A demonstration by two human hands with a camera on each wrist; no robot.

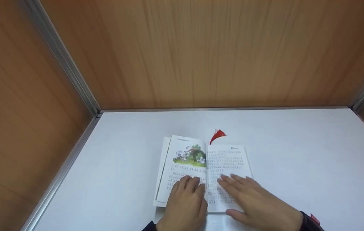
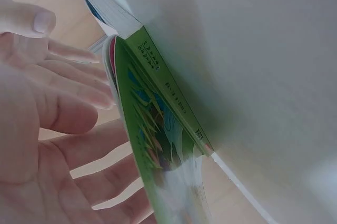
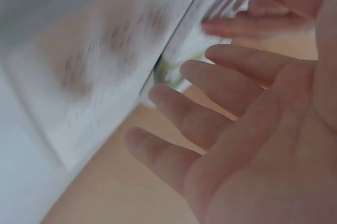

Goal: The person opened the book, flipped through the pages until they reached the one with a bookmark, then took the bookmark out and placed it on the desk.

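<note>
An open book (image 1: 201, 163) lies on the white table (image 1: 300, 160), with a picture of rabbits and a bush on its left page and text on both pages. A red tassel (image 1: 217, 135) sticks out past the top of the spine. My left hand (image 1: 188, 189) rests flat on the lower left page, fingers straight. My right hand (image 1: 238, 187) lies flat on the lower right page, fingers spread. In the left wrist view the book's green cover (image 2: 158, 129) stands beside my open left hand (image 2: 68, 103). The right wrist view shows blurred pages (image 3: 105, 60) by my spread right hand (image 3: 210, 103).
Wooden panels (image 1: 201, 51) close off the table at the back and on both sides, joined by metal strips (image 1: 72, 80). White tabletop lies to the left and right of the book and behind it.
</note>
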